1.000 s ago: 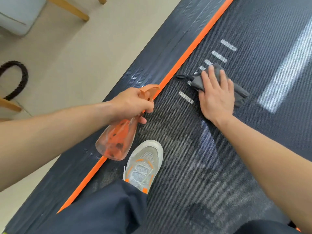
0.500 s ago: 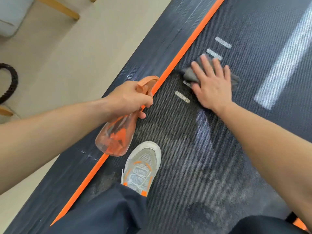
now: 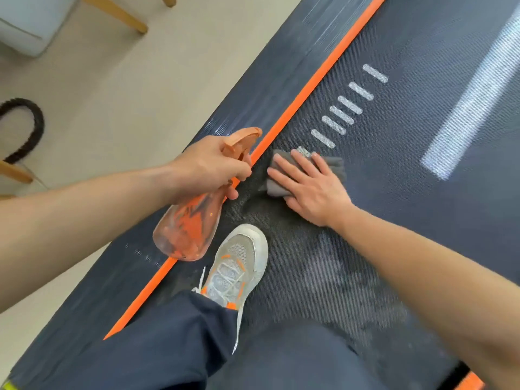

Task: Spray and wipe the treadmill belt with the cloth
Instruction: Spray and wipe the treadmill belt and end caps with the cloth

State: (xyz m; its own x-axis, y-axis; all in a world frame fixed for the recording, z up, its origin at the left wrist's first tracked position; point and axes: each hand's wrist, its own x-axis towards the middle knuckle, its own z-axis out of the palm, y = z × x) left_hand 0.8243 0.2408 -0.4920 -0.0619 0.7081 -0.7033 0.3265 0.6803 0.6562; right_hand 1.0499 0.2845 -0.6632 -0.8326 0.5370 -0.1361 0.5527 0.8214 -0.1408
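Observation:
The dark treadmill belt [image 3: 408, 170] runs diagonally, edged by an orange stripe [image 3: 318, 80] on its left. My right hand [image 3: 309, 187] lies flat with straight fingers on a folded grey cloth [image 3: 336, 167], pressing it onto the belt beside the stripe. My left hand [image 3: 208, 167] grips the neck and trigger of an orange translucent spray bottle [image 3: 185, 229], held tilted over the belt's left edge. Damp, patchy marks [image 3: 323, 271] show on the belt below the cloth.
My grey and orange shoe [image 3: 239, 266] and dark trouser legs stand on the belt near the bottom. White dash markings [image 3: 349, 105] and a wide white bar [image 3: 472, 105] lie further up the belt. Beige floor, wooden chair legs [image 3: 121, 15] and a black hoop [image 3: 28, 128] are to the left.
My right hand has slid the cloth down the belt toward me and closer to the orange stripe, uncovering several white dashes. The left hand and bottle have barely moved.

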